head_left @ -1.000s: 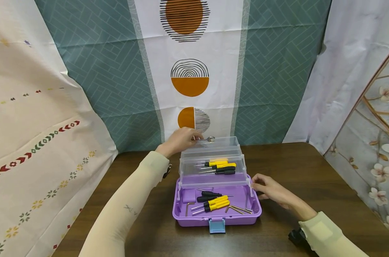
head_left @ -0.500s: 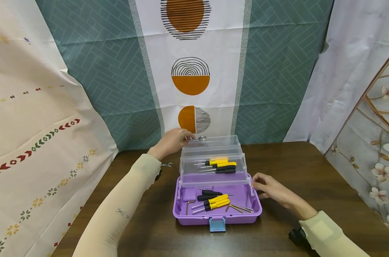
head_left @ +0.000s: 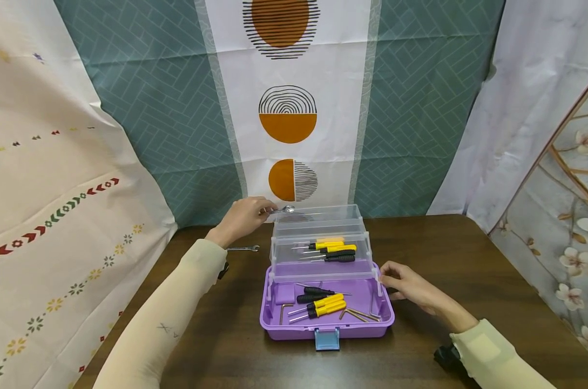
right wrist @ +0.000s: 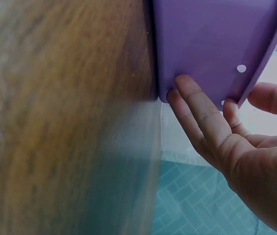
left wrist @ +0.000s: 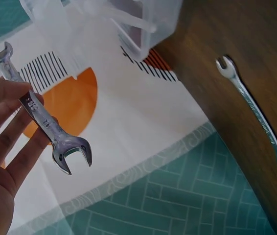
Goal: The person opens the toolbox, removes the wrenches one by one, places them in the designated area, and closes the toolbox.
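Note:
In the left wrist view, my left hand [left wrist: 1, 142] holds a shiny double open-ended wrench [left wrist: 43, 117] between thumb and fingers. The head view has this left hand [head_left: 245, 216] at the back left corner of the raised clear trays [head_left: 318, 227]. A second wrench [left wrist: 253, 105] lies on the table. My right hand [head_left: 410, 286] grips the right rim of the open purple toolbox [head_left: 328, 333]; its fingertips touch the outer side wall [right wrist: 212, 49] in the right wrist view. Yellow and black screwdrivers [head_left: 330, 308] and hex keys [head_left: 359, 315] lie in the box.
More screwdrivers [head_left: 339, 249] sit in a clear tray of the toolbox. A pale blue latch [head_left: 327, 340] hangs at its front. Patterned cloth [head_left: 410, 135] hangs behind the brown table [head_left: 434, 243], with more cloth at both sides.
My left hand has moved left with the wrench, from over the trays to their left edge. The second wrench on the table has come into sight. My right hand stays on the toolbox.

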Demonstrator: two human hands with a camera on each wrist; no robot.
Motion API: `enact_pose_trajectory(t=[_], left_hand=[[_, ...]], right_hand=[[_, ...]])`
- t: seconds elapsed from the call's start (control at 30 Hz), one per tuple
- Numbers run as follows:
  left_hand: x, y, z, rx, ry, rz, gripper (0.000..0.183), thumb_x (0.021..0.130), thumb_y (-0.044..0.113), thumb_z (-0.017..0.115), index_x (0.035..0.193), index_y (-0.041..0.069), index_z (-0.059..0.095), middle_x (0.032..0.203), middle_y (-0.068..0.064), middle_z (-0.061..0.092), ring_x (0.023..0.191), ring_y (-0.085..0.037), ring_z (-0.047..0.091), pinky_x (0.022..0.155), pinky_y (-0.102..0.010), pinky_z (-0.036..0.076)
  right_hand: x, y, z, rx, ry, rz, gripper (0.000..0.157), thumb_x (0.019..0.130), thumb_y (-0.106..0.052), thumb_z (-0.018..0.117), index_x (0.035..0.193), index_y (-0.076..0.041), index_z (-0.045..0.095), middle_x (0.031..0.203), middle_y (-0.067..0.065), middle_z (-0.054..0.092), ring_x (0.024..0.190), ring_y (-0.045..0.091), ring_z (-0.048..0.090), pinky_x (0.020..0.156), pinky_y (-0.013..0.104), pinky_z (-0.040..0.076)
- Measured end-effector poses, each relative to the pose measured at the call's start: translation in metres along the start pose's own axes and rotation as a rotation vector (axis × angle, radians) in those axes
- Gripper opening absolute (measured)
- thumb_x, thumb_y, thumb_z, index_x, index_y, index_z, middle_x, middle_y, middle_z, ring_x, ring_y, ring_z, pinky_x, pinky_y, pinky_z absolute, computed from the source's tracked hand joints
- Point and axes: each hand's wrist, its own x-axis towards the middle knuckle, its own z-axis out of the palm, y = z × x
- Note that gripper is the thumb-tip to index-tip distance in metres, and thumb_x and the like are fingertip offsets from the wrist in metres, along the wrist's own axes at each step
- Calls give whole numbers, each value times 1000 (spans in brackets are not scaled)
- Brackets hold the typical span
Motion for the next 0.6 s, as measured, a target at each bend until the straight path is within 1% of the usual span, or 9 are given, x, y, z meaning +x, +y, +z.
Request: enact_pose_trajectory(t=[0.2, 0.4, 0.6], left_hand=[[-11, -11, -1, 12, 5, -11, 26, 97, 3, 65, 116, 14, 80, 102, -2, 76, 90, -22, 70, 81, -43, 58], [-19, -18, -2, -6, -1, -14, 25, 97, 3, 67, 117, 12, 79, 104, -4, 76, 92, -24, 71, 84, -46, 58], [-27, -26, -1, -16, 3, -40, 24, 97, 4, 67, 116, 12, 79, 104, -5, 76, 93, -25, 71, 86, -48, 58]], right_hand=[[0, -1, 0, -3, 5, 2, 26, 108, -19, 56, 119, 4, 52, 130, 23, 52, 119, 34, 57, 93, 54, 58], [0, 0, -1, 0, 0, 3, 26, 108, -20, 56, 119, 4, 52, 131, 24, 52, 119, 34, 56, 93, 54, 58], [0, 0, 0, -15, 18, 19, 26, 107, -21, 58, 118, 2, 53, 130, 21, 52, 121, 35, 55, 94, 56, 57]])
